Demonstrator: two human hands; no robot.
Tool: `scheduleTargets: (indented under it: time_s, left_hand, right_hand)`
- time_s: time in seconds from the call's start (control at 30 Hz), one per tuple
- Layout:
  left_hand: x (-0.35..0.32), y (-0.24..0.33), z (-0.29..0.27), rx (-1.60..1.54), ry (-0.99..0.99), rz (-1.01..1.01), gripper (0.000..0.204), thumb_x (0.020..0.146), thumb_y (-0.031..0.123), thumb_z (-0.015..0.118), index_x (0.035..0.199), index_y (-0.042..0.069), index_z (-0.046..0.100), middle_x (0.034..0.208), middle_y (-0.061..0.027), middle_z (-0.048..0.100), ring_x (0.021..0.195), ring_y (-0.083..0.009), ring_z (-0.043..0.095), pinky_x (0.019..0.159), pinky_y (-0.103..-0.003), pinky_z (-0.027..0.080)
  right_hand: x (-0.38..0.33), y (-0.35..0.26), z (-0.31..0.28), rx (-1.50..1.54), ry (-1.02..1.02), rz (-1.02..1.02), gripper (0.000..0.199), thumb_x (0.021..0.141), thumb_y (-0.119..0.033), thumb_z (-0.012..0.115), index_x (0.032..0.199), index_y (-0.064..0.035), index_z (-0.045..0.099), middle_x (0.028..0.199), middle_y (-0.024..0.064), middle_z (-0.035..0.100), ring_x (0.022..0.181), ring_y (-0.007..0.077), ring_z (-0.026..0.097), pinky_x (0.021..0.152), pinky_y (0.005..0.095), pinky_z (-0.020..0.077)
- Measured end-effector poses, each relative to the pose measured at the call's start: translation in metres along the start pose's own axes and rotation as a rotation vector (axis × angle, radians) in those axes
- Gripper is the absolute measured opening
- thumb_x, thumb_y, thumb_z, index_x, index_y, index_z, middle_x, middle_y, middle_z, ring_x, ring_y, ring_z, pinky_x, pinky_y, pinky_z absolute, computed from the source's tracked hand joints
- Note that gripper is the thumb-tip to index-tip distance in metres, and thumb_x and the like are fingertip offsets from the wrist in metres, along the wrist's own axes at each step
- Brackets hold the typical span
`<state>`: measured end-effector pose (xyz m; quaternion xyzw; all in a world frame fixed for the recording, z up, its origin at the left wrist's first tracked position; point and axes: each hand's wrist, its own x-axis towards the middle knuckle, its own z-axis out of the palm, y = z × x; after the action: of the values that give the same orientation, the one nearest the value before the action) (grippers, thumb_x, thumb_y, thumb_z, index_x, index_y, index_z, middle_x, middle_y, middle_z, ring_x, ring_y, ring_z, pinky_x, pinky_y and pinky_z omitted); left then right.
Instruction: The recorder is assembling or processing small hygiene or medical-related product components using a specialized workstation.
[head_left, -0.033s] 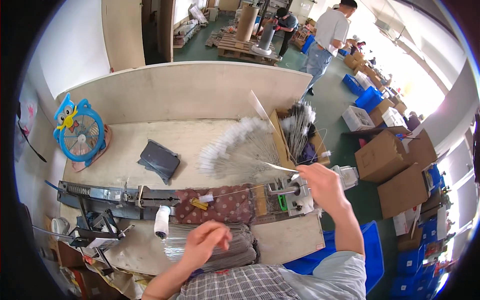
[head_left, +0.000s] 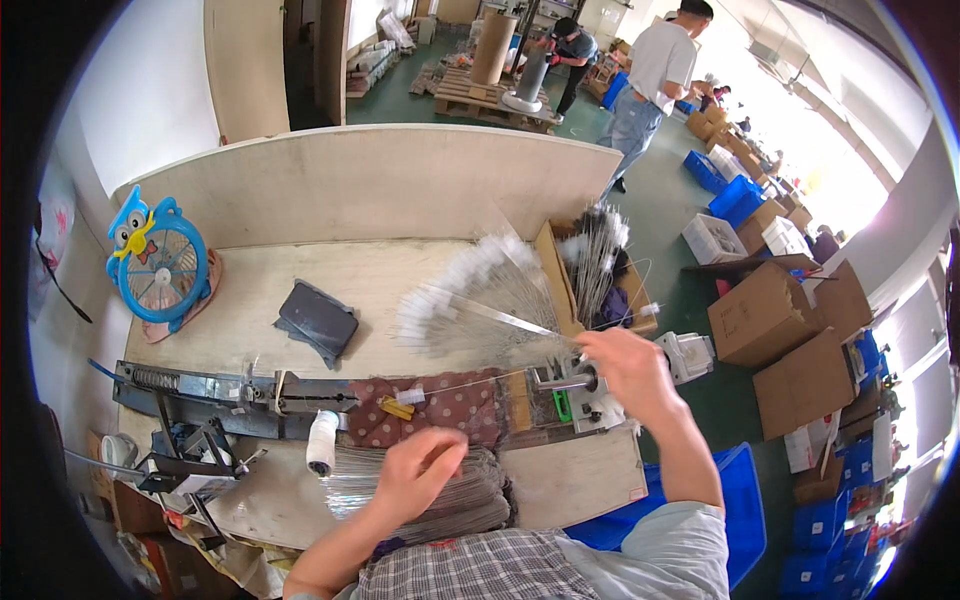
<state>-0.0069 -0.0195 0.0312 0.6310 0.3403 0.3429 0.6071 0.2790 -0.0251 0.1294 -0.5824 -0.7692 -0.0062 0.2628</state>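
My right hand [head_left: 632, 368] is closed on one end of a thin, pale flat strip [head_left: 505, 319]. Blurred by motion, the strip reaches leftward over a fan of wire brushes [head_left: 420, 318] with fluffy white tips. Just below this hand is a small metal machine [head_left: 597, 404] with a round shaft. A single wire with a white tip [head_left: 409, 397] runs left from the machine across a brown dotted cloth [head_left: 455, 424]. My left hand [head_left: 418, 474] has its fingers curled together above a bundle of grey wires [head_left: 455, 505]; whatever they may hold is hidden.
A cardboard box [head_left: 552, 262] of more wire brushes stands at the bench's right edge. On the left are a blue fan [head_left: 163, 272], a dark pouch [head_left: 318, 320], a metal rail [head_left: 215, 392] and a white roll [head_left: 321, 443]. A blue bin [head_left: 738, 500] sits lower right; two people are beyond the board.
The strip has swung to the left and now lies across the brush fan. My right hand has shifted slightly left, and my left hand's fingers have risen a little.
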Motion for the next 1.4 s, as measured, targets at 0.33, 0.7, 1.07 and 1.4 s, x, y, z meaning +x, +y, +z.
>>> scheduleTargets:
  time_s: [0.33,0.7,1.07,1.4]
  left_hand:
    - [0.110,-0.056,0.012,1.342,0.104,0.223,0.003,0.074,0.011,0.057,0.077,0.010,0.057,0.079,-0.0081,0.055,0.070,-0.0265,0.061,0.058,-0.039,0.048]
    - [0.007,-0.033,-0.009,0.917,0.234,0.416,0.022,0.075,0.010,0.069,0.097,0.007,0.066,0.095,-0.0091,0.065,0.083,-0.0242,0.063,0.072,-0.032,0.050]
    - [-0.060,-0.033,-0.074,-0.541,0.752,-0.273,0.031,0.090,0.032,0.053,0.085,0.002,0.061,0.070,-0.0049,0.061,0.061,-0.0128,0.057,0.058,-0.025,0.048]
    - [-0.035,-0.013,-0.065,-0.857,0.473,-0.270,0.051,0.089,0.053,0.047,0.087,0.003,0.060,0.070,-0.0060,0.061,0.058,-0.0153,0.055,0.055,-0.029,0.046]
  right_hand:
    - [0.007,0.016,0.087,0.000,-0.379,0.105,0.013,0.080,-0.019,0.060,0.088,-0.0140,0.069,0.079,0.0092,0.064,0.077,0.0284,0.060,0.066,0.0407,0.0480]
    - [0.054,-0.042,0.123,0.349,-0.250,-0.433,0.017,0.072,-0.030,0.063,0.072,-0.0141,0.068,0.071,-0.0006,0.062,0.080,0.0220,0.055,0.068,0.0340,0.0478]
    - [0.077,-0.112,0.191,0.166,-0.172,-0.362,0.008,0.068,-0.017,0.064,0.064,-0.0100,0.064,0.069,0.0028,0.062,0.081,0.0238,0.056,0.062,0.0370,0.0494]
    - [0.081,-0.125,0.185,0.076,-0.287,-0.245,0.008,0.067,-0.016,0.063,0.063,-0.0095,0.065,0.066,0.0055,0.062,0.083,0.0253,0.058,0.064,0.0384,0.0502]
